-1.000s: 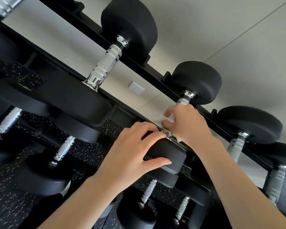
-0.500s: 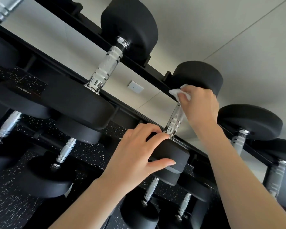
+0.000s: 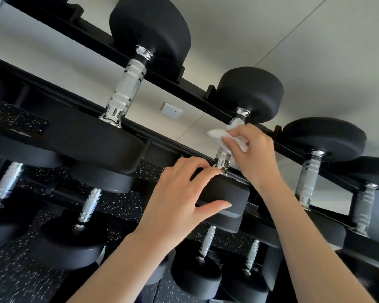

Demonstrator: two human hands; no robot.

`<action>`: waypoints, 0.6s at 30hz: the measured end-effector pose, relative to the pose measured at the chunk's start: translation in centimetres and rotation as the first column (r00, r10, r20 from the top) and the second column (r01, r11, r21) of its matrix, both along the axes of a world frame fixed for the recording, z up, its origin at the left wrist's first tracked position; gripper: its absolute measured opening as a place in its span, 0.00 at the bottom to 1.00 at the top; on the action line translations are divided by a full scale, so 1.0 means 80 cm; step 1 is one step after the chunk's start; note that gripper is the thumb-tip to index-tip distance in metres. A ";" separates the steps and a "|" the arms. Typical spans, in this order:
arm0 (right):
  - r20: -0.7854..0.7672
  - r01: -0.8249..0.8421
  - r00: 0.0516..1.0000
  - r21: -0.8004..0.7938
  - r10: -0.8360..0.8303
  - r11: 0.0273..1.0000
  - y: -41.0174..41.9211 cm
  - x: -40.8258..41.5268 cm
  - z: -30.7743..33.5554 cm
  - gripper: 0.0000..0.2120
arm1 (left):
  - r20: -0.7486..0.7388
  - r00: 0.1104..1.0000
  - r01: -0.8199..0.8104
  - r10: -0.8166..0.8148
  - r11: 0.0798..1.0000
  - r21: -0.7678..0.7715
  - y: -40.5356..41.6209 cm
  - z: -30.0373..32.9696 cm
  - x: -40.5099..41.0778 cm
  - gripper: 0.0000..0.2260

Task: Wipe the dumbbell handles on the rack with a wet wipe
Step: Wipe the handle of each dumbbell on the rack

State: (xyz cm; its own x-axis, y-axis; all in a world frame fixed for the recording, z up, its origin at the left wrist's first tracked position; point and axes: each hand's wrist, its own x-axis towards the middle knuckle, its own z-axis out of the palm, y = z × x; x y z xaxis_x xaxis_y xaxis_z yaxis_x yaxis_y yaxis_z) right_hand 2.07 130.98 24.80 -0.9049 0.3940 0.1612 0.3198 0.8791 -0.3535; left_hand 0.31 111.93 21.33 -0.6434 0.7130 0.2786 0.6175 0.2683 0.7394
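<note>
the right hand (image 3: pixel 253 147) gripped a white wet wipe (image 3: pixel 219 136) around the chrome handle (image 3: pixel 223 157) of a top-rack dumbbell; the left hand (image 3: pixel 179 193) clasped its near head (image 3: pixel 225 195). mid-wipe; next probably the neighbouring handle (image 3: pixel 310 171).

Black rack (image 3: pixel 197 99), tiered rails; black dumbbells (image 3: pixel 127 88) rest across rails, chrome handles between front and back edges.
</note>
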 end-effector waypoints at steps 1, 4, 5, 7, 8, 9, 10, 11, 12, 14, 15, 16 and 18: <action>0.010 0.010 1.000 -0.035 -0.010 0.999 -0.004 0.006 -0.001 0.05 | -0.003 1.000 0.003 -0.003 1.000 -0.001 0.000 0.000 -0.001 0.22; 0.055 0.079 0.996 -0.205 -0.069 0.976 -0.011 0.023 -0.004 0.04 | -0.008 1.000 0.027 -0.027 1.000 -0.010 0.001 0.002 -0.002 0.23; 0.065 0.098 0.994 -0.272 -0.084 0.957 -0.012 0.027 -0.004 0.03 | -0.007 0.999 0.035 -0.035 0.999 -0.016 0.001 0.003 -0.003 0.23; 0.049 0.133 0.991 -0.395 -0.124 0.909 -0.016 0.035 -0.001 0.03 | -0.004 0.999 0.052 -0.052 0.998 -0.024 0.001 0.006 -0.006 0.23; 0.029 0.158 0.986 -0.444 -0.162 0.882 -0.017 0.039 0.001 0.03 | -0.007 0.998 0.062 -0.062 0.998 -0.028 0.001 0.008 -0.007 0.23; 0.004 0.182 0.979 -0.481 -0.206 0.858 -0.019 0.044 0.003 0.03 | -0.016 0.997 0.072 -0.072 0.997 -0.031 0.001 0.009 -0.008 0.23; -0.025 0.203 0.969 -0.498 -0.248 0.843 -0.020 0.050 0.006 0.03 | -0.031 0.996 0.080 -0.081 0.996 -0.036 0.002 0.011 -0.009 0.23; -0.050 0.221 0.958 -0.504 -0.284 0.835 -0.020 0.057 0.009 0.03 | -0.050 0.995 0.086 -0.088 0.995 -0.042 0.004 0.013 -0.009 0.23; -0.069 0.239 0.947 -0.502 -0.314 0.831 -0.019 0.066 0.012 0.03 | -0.069 0.993 0.094 -0.098 0.994 -0.048 0.006 0.017 -0.008 0.23; -0.095 0.275 0.926 -0.496 -0.366 0.824 -0.015 0.086 0.019 0.03 | -0.104 0.987 0.121 -0.126 0.991 -0.060 0.016 0.025 -0.002 0.23; -0.111 0.294 0.913 -0.490 -0.393 0.821 -0.011 0.097 0.024 0.03 | -0.123 0.982 0.136 -0.143 0.989 -0.065 0.022 0.030 0.002 0.23; -0.126 0.317 0.898 -0.480 -0.422 0.818 -0.005 0.109 0.029 0.03 | -0.146 0.976 0.151 -0.160 0.986 -0.074 0.031 0.035 0.008 0.23; -0.159 0.362 0.865 -0.458 -0.475 0.812 0.013 0.135 0.042 0.03 | -0.194 0.961 0.180 -0.196 0.979 -0.098 0.051 0.044 0.022 0.23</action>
State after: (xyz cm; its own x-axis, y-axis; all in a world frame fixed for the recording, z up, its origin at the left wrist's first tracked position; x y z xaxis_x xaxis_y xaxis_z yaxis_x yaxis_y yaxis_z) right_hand 12.85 132.01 28.17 -0.5844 0.8047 0.1048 0.4724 0.4423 -0.7624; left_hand 2.05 115.99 24.88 -0.4319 0.8406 0.3268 0.7964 0.1854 0.5756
